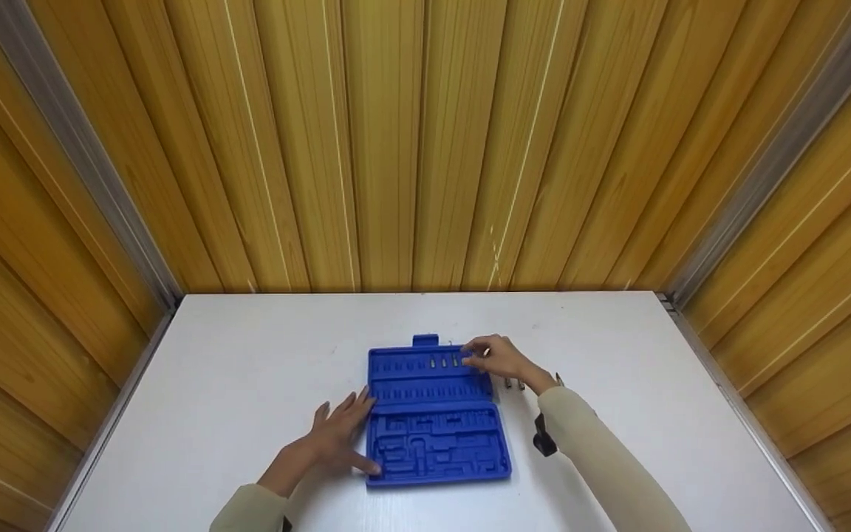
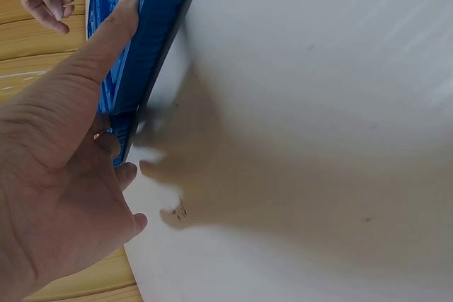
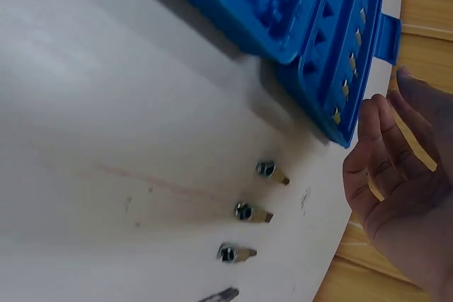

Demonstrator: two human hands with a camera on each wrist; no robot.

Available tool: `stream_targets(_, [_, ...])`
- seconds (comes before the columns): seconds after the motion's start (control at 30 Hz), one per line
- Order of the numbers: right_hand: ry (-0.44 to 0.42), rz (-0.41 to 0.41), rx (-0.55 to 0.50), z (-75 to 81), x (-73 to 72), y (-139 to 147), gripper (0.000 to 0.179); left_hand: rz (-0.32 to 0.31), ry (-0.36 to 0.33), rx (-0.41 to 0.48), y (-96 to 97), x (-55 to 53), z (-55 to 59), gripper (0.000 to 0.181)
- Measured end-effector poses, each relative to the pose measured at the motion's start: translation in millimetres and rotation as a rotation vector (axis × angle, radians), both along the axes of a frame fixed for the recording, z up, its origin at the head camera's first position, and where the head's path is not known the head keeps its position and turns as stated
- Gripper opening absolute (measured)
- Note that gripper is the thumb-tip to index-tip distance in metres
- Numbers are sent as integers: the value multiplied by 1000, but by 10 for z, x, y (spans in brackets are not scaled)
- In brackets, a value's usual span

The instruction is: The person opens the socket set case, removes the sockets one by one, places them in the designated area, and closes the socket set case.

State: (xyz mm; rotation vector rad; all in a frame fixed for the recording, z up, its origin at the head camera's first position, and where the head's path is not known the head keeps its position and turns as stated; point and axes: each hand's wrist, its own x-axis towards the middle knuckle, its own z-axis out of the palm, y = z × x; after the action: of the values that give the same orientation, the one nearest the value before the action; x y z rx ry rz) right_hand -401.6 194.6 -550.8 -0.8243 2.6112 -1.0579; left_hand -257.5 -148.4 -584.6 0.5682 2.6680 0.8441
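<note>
An open blue plastic tool case [image 1: 436, 406] lies flat on the white table, with moulded slots in both halves. My left hand [image 1: 333, 440] is spread along the case's left side, its thumb [image 2: 122, 22] resting on the near half's edge. Over the far right corner is my right hand [image 1: 498, 357]; in the right wrist view its fingers are loosely bent and nothing shows between them and the thumb. Several small brass-coloured bits [image 3: 352, 61] sit in a row of the case's far half, close to that hand.
Three short metal pieces with silvery heads and brass-coloured ends, such as this one [image 3: 253, 213], lie on the table [image 3: 106, 175] right of the case. Near them is a dark slim item [image 3: 221, 295]. Yellow wood-look panels [image 1: 381, 148] enclose the table's back and sides.
</note>
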Motion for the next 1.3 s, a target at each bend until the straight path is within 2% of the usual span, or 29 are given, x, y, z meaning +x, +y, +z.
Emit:
stream_targets(0.13, [-13,-3,-23,-63,-6,-196,31,1,4,-16,-1,-12,-6,122])
stream_targets(0.4, [52,-31,-39,-251,47,-400,30,2,0,-19,7,-20,-19,123])
stream_targets(0.63, [120,-142,30,-313,58,-575,28,-1,-15,12,2,-25,-16,124])
stream_targets(0.83, [134,-248,122,-350,46,-740,26,7,-25,5,-5,-20,-5,124])
stream_targets(1.1, [104,-345,162,-371,48,-804,24,-8,-36,11,-5,12,-6,123])
stream_targets(1.3, [57,-331,142,-323,21,-804,25,-9,-26,2,-11,-24,-9,123])
